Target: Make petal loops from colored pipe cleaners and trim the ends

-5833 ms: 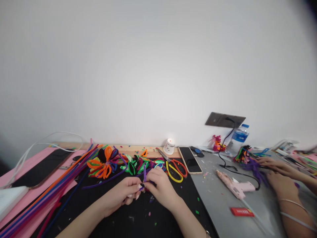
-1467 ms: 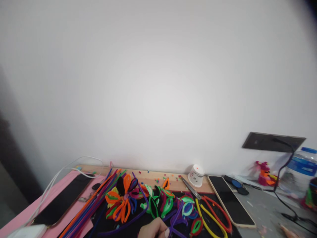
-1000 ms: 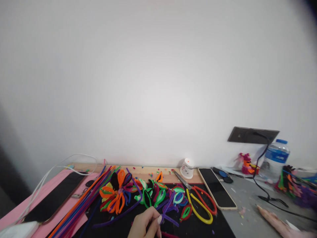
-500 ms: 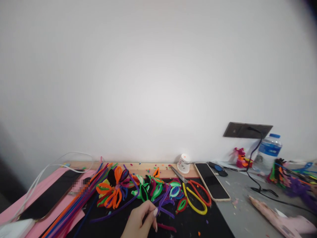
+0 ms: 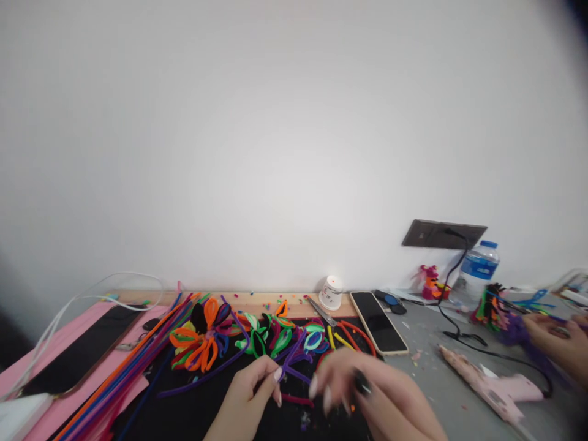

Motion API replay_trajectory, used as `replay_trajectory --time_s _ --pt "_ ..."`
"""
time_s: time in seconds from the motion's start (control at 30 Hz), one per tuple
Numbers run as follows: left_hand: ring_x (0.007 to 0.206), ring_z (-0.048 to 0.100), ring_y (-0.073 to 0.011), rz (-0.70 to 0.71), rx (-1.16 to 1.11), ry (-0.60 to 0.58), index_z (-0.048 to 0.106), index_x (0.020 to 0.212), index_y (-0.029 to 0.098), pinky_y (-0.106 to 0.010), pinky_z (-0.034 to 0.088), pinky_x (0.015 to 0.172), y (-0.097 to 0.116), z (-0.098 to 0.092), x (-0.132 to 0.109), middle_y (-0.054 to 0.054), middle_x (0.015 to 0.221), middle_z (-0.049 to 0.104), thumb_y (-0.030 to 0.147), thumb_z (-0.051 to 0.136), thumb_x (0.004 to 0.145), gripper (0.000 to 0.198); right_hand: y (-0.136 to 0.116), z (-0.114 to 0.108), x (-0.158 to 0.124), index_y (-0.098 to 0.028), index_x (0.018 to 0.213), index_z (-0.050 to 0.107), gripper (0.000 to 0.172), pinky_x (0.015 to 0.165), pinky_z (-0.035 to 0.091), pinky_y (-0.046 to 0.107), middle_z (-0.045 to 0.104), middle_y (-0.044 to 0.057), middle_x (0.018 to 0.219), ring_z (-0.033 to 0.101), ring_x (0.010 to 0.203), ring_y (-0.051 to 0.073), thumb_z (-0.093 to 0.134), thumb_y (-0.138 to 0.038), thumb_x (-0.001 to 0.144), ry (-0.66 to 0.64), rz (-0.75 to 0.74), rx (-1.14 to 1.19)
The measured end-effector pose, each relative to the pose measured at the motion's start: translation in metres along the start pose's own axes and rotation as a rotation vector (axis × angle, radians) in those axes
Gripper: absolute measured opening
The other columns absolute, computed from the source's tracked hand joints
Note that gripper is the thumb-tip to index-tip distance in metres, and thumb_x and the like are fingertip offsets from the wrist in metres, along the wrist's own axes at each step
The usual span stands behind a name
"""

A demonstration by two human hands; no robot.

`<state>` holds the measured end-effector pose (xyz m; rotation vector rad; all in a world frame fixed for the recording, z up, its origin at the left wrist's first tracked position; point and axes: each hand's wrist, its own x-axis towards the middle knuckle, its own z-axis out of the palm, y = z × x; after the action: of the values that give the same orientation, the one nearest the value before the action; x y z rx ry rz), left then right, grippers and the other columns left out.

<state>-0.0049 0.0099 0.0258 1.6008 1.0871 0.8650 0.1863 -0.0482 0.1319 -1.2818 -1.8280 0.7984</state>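
Observation:
My left hand is closed, thumb and forefinger pinching a purple pipe cleaner where its strands cross. My right hand is just to the right, blurred, with bent fingers apart and nothing visible in them. A dark spot shows on it, too smeared to identify. Behind my hands lie looped pipe-cleaner pieces, green and white petals among them, and an orange multicoloured flower. My right hand partly covers the scissors with red and yellow handles. A dark red pipe cleaner lies below the purple one.
Bundled pipe cleaners and a dark phone lie left on pink sheets. A white cup and another phone are behind. Rightward are a pink glue gun, a water bottle and another person's hands.
My right hand has come into view beside the left, covering part of the scissors' handles. My left hand still pinches the purple pipe cleaner. Another person's hands have appeared at the far right.

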Motion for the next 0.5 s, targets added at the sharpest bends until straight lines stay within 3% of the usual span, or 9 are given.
replay_trajectory --time_s 0.1,0.2,0.33,0.5 --pt "0.046 0.031 -0.0087 -0.025 -0.086 -0.029 0.050 0.060 0.017 -0.020 0.025 0.047 -0.006 0.000 0.001 0.007 0.053 0.039 0.042 0.041 0.085 0.036 0.024 0.021 0.031 -0.019 0.072 0.059 0.024 0.067 0.041 0.030 0.060 0.006 0.073 0.054 0.071 0.020 0.045 -0.036 0.081 0.117 0.156 -0.065" --pt "0.043 0.025 -0.0073 -0.046 -0.165 -0.086 0.050 0.064 0.017 -0.019 0.020 0.043 -0.011 0.000 0.002 0.008 0.051 0.036 0.045 0.042 0.085 0.036 0.059 0.045 0.043 -0.017 0.069 0.057 0.009 0.066 0.038 0.026 0.058 0.002 0.071 0.051 0.071 0.017 0.052 -0.021 0.075 0.032 0.144 -0.056" --pt "0.044 0.027 -0.0070 -0.047 -0.164 -0.160 0.050 0.065 0.016 -0.019 0.020 0.043 -0.009 0.004 0.000 0.007 0.053 0.040 0.043 0.044 0.085 0.034 0.081 0.063 0.039 -0.017 0.062 0.047 0.019 0.055 0.033 0.021 0.044 -0.004 0.059 0.041 0.058 0.011 0.047 -0.021 0.081 -0.036 0.136 0.097" --pt "0.047 0.038 -0.0084 -0.050 -0.137 -0.192 0.050 0.067 0.017 -0.019 0.029 0.048 -0.004 0.010 -0.003 0.005 0.057 0.050 0.035 0.044 0.085 0.026 0.079 0.065 0.032 -0.017 0.064 0.042 0.019 0.053 0.030 0.019 0.041 -0.005 0.056 0.038 0.055 0.009 0.047 -0.020 0.082 -0.123 0.112 0.201"
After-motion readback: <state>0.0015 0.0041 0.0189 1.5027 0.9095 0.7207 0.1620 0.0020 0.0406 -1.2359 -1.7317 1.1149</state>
